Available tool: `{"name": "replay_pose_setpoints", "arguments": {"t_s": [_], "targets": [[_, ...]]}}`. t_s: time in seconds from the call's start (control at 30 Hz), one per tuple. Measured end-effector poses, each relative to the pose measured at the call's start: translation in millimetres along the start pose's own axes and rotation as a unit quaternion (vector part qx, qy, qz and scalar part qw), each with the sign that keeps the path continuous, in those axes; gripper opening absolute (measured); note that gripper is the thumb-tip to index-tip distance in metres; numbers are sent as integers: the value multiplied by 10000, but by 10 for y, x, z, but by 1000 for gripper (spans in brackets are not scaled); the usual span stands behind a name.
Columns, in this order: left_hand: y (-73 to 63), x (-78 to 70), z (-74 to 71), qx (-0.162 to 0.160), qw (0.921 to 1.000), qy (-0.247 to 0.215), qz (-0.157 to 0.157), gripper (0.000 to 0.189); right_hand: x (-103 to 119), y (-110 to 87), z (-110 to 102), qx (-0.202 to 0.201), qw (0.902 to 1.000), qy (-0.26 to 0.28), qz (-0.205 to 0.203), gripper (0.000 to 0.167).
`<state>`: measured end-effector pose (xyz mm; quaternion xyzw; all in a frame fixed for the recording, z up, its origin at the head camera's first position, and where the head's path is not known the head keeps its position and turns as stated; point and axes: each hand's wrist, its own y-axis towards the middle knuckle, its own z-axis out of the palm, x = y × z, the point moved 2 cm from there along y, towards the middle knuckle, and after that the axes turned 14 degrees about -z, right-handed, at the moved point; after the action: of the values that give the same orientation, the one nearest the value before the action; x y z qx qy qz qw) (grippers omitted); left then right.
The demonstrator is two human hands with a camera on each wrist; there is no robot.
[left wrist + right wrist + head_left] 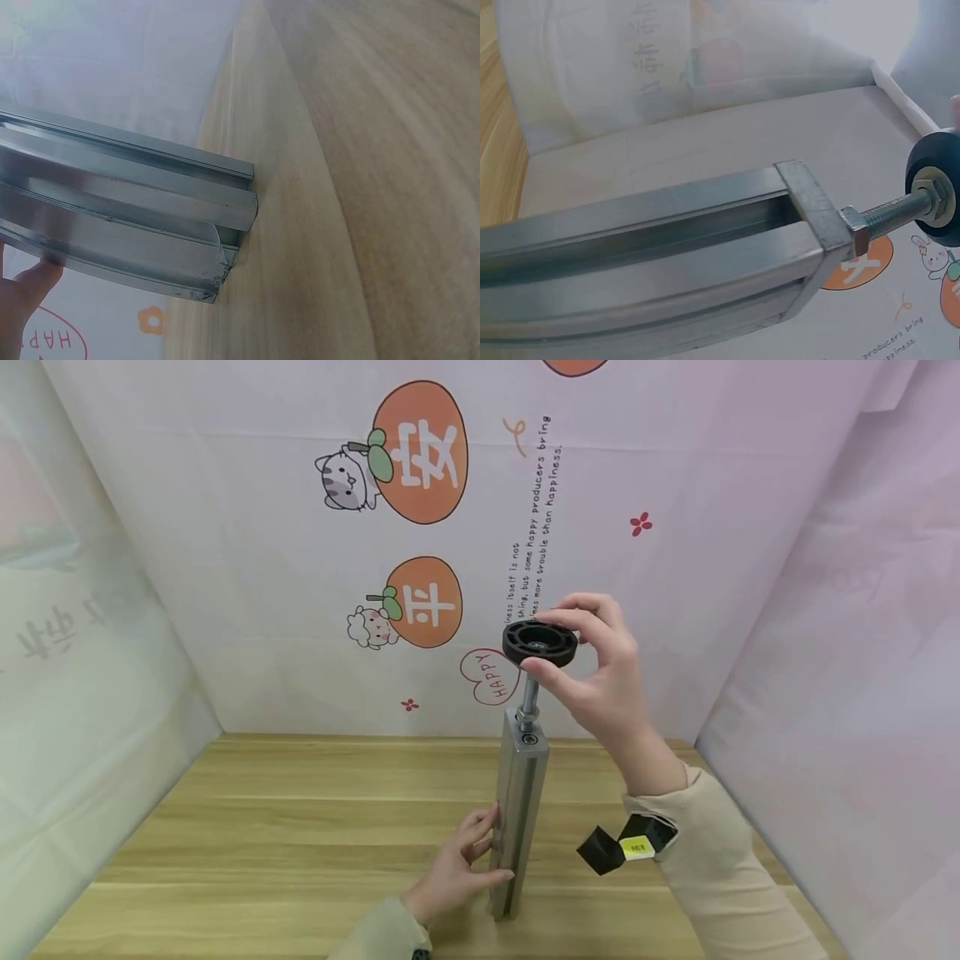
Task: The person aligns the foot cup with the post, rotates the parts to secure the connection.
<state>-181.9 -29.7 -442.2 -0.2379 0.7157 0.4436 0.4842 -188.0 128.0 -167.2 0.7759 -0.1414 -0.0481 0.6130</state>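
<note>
Black foot (538,645) | right grip (609,672) pinches rim (513,653) | left grip (457,870) holds bar (519,814) | walls (105,710) well apart

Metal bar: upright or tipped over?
Upright: the metal bar stands on end on the wooden table, with the black foot above its top end.

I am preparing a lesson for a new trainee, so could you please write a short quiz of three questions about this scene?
1. Which grip pinches the black disc: (a) left or (b) right?
2. Fill in: a threaded ____ runs between the black disc and the metal profile.
3. True or false: the metal profile is lying flat.

Key:
1. b, the right grip.
2. rod.
3. False; it stands on end on the wooden table.
</note>
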Motion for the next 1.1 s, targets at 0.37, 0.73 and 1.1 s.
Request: {"name": "replay_pose_setpoints", "arguments": {"t_s": [0.37, 0.73, 1.1], "targets": [[22, 32, 6, 14, 10000, -21, 73, 81, -243, -177, 147, -393, 8748, 4564, 1576, 37], [-3, 48, -3, -28, 10000, 4, -94, 81, -173, -58, 235, -378, 7693, 6076, 1937, 50], [2, 23, -8, -67, 9998, 12, -193, 81, -153, -47, 254, -361, 7886, 5949, 1514, 35]]}}
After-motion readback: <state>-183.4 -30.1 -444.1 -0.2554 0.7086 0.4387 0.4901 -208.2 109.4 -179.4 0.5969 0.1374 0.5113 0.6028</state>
